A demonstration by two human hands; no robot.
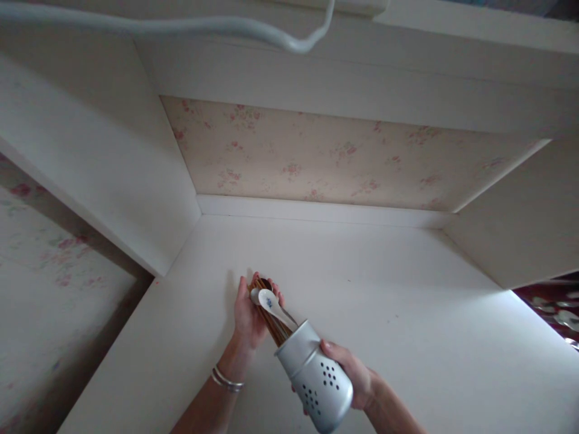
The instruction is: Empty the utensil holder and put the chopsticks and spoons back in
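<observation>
Tilted on its side over the white desktop, a silver utensil holder (312, 377) with punched holes is gripped round its body by my right hand (350, 371). Its mouth points up and left. Out of it stick several brown chopsticks (272, 325), a white ceramic spoon (274, 305) with a blue mark, and other spoon heads, one of them dark. My left hand (251, 316) is cupped behind and around the upper ends of these utensils; its fingers curl up on both sides of them. A silver bangle (226, 381) circles the left wrist.
A white desktop (362, 289) lies below, with white side panels (99, 150) and a shelf (316, 78) above. Floral wallpaper (289, 163) covers the back. A pale cable (203, 27) crosses the top. Several shiny items on red (561, 307) sit at the right edge.
</observation>
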